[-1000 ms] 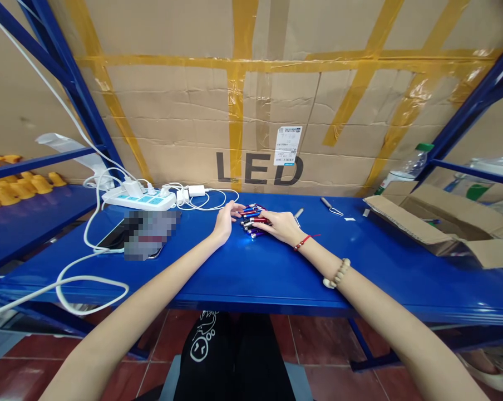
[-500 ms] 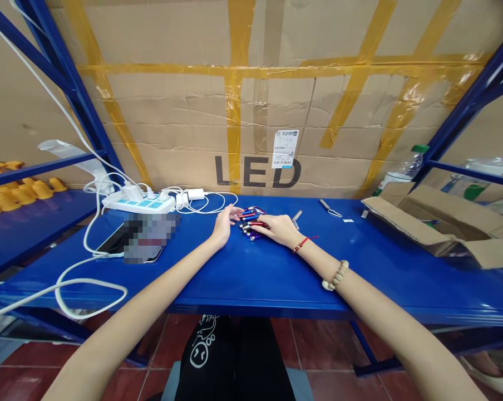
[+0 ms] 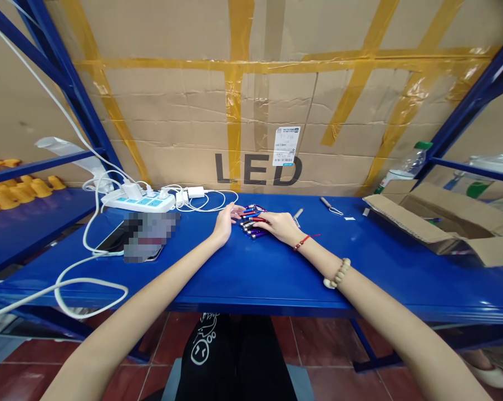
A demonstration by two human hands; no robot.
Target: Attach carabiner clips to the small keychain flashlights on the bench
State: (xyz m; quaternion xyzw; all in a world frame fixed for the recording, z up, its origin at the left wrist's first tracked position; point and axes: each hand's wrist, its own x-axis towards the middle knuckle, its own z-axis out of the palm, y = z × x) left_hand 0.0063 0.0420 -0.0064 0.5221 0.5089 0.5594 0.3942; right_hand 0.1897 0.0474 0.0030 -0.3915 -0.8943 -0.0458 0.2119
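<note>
A small pile of slim, shiny metal tubes in red, blue, purple and black lies on the blue table; whether they are pens or small torches I cannot make out. At the pile's left side is my left hand, its fingers loosely curved and apart, with the fingertips close to the tube ends. My right hand covers the right ends of the tubes, thumb and fingers around them. Its fingertips are partly hidden. A grey tube with a loop lies just behind the right hand.
Another grey tube with a cord loop lies farther back. On the right stands an open cardboard box, with a plastic bottle behind it. A white power strip, cables and a phone occupy the left. A large carton walls the back.
The right hand and its fingers have shifted very slightly over the tubes, baring a little more of the pile's front. The left hand stays nearly where it was.
</note>
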